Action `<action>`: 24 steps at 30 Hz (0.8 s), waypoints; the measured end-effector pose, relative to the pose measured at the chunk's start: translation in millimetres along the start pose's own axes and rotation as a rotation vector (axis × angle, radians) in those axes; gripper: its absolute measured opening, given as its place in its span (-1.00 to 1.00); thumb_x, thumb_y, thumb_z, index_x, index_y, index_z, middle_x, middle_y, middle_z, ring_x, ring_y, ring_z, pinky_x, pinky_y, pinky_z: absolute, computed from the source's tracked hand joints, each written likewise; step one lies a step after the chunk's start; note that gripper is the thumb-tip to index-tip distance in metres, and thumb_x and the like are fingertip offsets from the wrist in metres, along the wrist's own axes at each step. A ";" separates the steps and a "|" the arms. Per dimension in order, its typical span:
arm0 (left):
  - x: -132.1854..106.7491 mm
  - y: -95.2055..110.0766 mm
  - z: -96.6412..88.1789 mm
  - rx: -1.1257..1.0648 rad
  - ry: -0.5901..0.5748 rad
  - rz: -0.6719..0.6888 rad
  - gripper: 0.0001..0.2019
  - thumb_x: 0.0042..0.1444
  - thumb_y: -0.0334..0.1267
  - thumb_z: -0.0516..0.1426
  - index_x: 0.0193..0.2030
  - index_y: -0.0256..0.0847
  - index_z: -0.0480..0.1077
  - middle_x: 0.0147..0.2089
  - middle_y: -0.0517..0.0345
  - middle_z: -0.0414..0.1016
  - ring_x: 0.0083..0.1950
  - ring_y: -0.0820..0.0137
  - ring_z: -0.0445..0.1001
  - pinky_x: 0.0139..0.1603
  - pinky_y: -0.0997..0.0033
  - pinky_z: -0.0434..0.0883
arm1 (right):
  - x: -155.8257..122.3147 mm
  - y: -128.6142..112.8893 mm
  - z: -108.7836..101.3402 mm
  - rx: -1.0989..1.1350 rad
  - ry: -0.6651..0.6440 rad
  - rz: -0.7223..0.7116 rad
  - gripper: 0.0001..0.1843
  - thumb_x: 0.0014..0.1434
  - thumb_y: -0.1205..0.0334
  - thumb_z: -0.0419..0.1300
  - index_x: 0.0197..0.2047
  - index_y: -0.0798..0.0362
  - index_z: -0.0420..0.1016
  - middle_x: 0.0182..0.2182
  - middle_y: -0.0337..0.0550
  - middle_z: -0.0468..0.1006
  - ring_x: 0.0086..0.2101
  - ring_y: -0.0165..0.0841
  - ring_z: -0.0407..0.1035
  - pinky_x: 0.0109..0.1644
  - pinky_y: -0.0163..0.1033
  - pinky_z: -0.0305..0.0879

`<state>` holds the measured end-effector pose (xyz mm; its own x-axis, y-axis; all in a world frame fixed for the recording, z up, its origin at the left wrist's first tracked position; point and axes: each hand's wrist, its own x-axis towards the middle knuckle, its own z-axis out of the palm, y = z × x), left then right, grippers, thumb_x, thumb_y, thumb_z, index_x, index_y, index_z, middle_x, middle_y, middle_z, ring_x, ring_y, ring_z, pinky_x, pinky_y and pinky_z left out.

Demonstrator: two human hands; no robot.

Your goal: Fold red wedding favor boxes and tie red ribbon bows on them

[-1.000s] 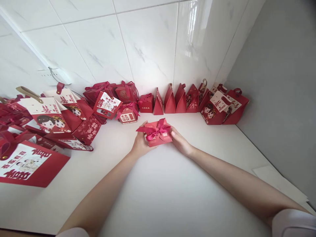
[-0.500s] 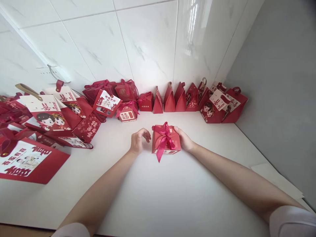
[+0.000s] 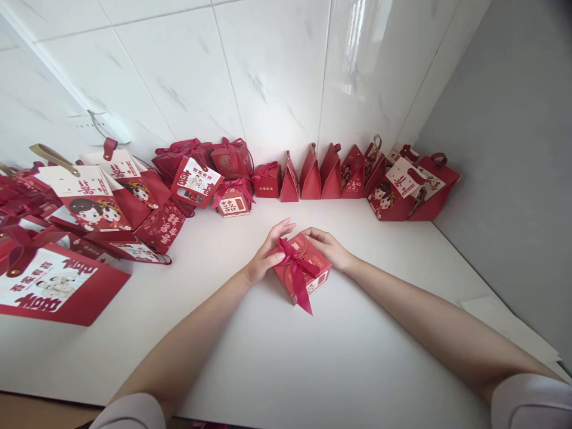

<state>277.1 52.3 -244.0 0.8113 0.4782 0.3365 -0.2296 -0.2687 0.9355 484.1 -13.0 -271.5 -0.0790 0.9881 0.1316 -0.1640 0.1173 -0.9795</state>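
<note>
A red gift box (image 3: 322, 265) with a magenta ribbon bow (image 3: 297, 262) rests on the white table, turned at an angle to me. My left hand (image 3: 267, 253) is against its left side, thumb over the top edge and the other fingers stretched along the back left. At the back right corner, my right hand (image 3: 328, 245) grips the box with bent fingers, their tips partly hidden behind it. The bow's tails hang down over the front corner.
Red gift boxes (image 3: 313, 179) line the tiled wall, several with handles or bows. More boxes (image 3: 96, 202) are piled at the left, with a large red box (image 3: 96, 292) nearest me. Flat white sheets (image 3: 504, 322) lie at the right by the grey panel (image 3: 504, 179).
The gift box has turned, its front now facing right, and sits slightly nearer me. My left hand has moved right, from beside the box onto it; my right hand has shifted to its back corner.
</note>
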 end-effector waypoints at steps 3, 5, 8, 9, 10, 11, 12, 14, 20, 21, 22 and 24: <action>3.2 12.0 -2.4 0.041 -0.021 0.007 -0.39 0.13 -0.07 0.15 0.33 -0.09 0.17 0.44 -0.03 0.05 0.46 0.00 0.01 0.46 -0.06 -0.05 | 0.8 -0.4 0.2 -0.006 -0.006 0.017 -0.57 0.16 -0.16 0.29 -0.16 0.05 0.48 -0.20 -0.14 0.55 -0.24 -0.27 0.44 -0.11 -0.17 0.37; 6.1 24.2 -7.4 0.086 -0.084 -0.029 -0.57 0.13 -0.12 0.16 0.13 -0.14 0.33 0.42 -0.07 0.09 0.42 -0.05 0.10 0.41 -0.08 0.05 | 1.5 -0.6 -0.1 -0.008 -0.008 0.029 -0.57 0.15 -0.15 0.29 -0.18 0.07 0.49 -0.23 -0.14 0.55 -0.26 -0.27 0.43 -0.13 -0.18 0.37; 11.6 49.0 -18.1 0.228 -0.220 -0.121 -0.79 0.14 -0.20 0.17 -0.10 -0.19 0.40 0.32 -0.12 0.25 0.33 0.00 0.25 0.33 -0.04 0.19 | 2.2 0.2 -0.7 0.000 -0.012 0.046 -0.56 0.13 -0.16 0.30 -0.20 0.08 0.50 -0.26 -0.14 0.56 -0.28 -0.28 0.43 -0.16 -0.19 0.36; 13.5 58.9 -22.2 0.289 -0.260 -0.166 -0.82 0.16 -0.20 0.17 -0.12 -0.19 0.40 0.27 -0.11 0.31 0.30 0.04 0.30 0.31 -0.01 0.23 | 2.2 0.6 -0.8 0.005 -0.013 0.052 -0.56 0.13 -0.16 0.31 -0.21 0.08 0.50 -0.27 -0.15 0.56 -0.29 -0.28 0.43 -0.18 -0.20 0.36; 15.4 69.1 -26.8 0.360 -0.281 -0.207 -0.83 0.16 -0.20 0.17 -0.14 -0.19 0.41 0.23 -0.08 0.36 0.27 0.07 0.34 0.28 0.01 0.26 | 2.0 1.1 -0.8 0.012 -0.015 0.058 -0.56 0.12 -0.16 0.31 -0.22 0.08 0.50 -0.28 -0.15 0.56 -0.30 -0.29 0.43 -0.19 -0.20 0.36; 16.9 79.6 -32.3 0.448 -0.258 -0.229 -0.84 0.17 -0.19 0.18 -0.15 -0.18 0.42 0.19 -0.05 0.40 0.24 0.10 0.37 0.26 0.04 0.28 | 1.8 1.7 -0.8 0.018 -0.017 0.064 -0.56 0.12 -0.16 0.31 -0.23 0.08 0.50 -0.29 -0.16 0.56 -0.32 -0.29 0.43 -0.21 -0.21 0.36; 17.9 89.9 -39.3 0.560 -0.178 -0.213 -0.84 0.16 -0.18 0.18 -0.16 -0.17 0.43 0.16 -0.01 0.43 0.22 0.12 0.38 0.25 0.07 0.29 | 1.5 2.4 -0.7 0.025 -0.017 0.071 -0.57 0.12 -0.16 0.31 -0.24 0.08 0.49 -0.30 -0.17 0.55 -0.33 -0.30 0.43 -0.23 -0.21 0.35; 16.9 108.6 -59.4 0.823 0.118 -0.092 -0.84 0.15 -0.20 0.19 -0.15 -0.17 0.44 0.15 0.04 0.42 0.23 0.14 0.36 0.27 0.11 0.27 | 0.9 4.0 -0.9 0.033 -0.018 0.085 -0.57 0.12 -0.15 0.32 -0.25 0.07 0.48 -0.32 -0.18 0.55 -0.36 -0.31 0.43 -0.25 -0.22 0.35; -21.7 134.8 -158.7 1.415 1.201 0.042 -0.42 0.03 -0.27 0.32 0.14 -0.39 0.23 0.23 -0.15 0.19 0.32 0.03 0.12 0.39 -0.04 0.07 | 0.8 7.8 -2.2 0.026 -0.009 0.104 -0.59 0.12 -0.13 0.32 -0.23 0.08 0.50 -0.30 -0.16 0.56 -0.35 -0.30 0.43 -0.26 -0.23 0.35; -30.3 134.7 -173.0 1.409 1.304 -0.053 -0.39 0.02 -0.25 0.33 0.14 -0.44 0.21 0.23 -0.20 0.17 0.29 0.00 0.14 0.35 -0.09 0.11 | 0.7 7.9 -2.0 0.027 -0.008 0.106 -0.59 0.13 -0.12 0.32 -0.22 0.07 0.50 -0.29 -0.16 0.56 -0.35 -0.30 0.43 -0.26 -0.23 0.35; -37.8 133.9 -184.2 1.373 1.380 -0.161 -0.35 0.01 -0.22 0.33 0.15 -0.48 0.18 0.23 -0.25 0.15 0.28 -0.03 0.14 0.31 -0.17 0.13 | 0.5 8.0 -1.8 0.028 -0.009 0.108 -0.60 0.13 -0.12 0.32 -0.22 0.07 0.50 -0.29 -0.16 0.56 -0.34 -0.31 0.43 -0.26 -0.23 0.35; -48.2 131.4 -196.9 1.321 1.460 -0.282 -0.35 0.00 -0.24 0.34 0.13 -0.50 0.17 0.24 -0.30 0.13 0.27 -0.05 0.13 0.28 -0.24 0.14 | -0.1 7.9 -1.0 0.031 -0.013 0.113 -0.62 0.14 -0.10 0.33 -0.23 0.07 0.50 -0.29 -0.16 0.55 -0.35 -0.31 0.43 -0.26 -0.24 0.34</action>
<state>101.9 158.6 -116.0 -0.3859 0.6245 0.6790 0.8282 -0.0897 0.5532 483.9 -12.0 -279.4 -0.1112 0.9936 0.0222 -0.1837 0.0014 -0.9830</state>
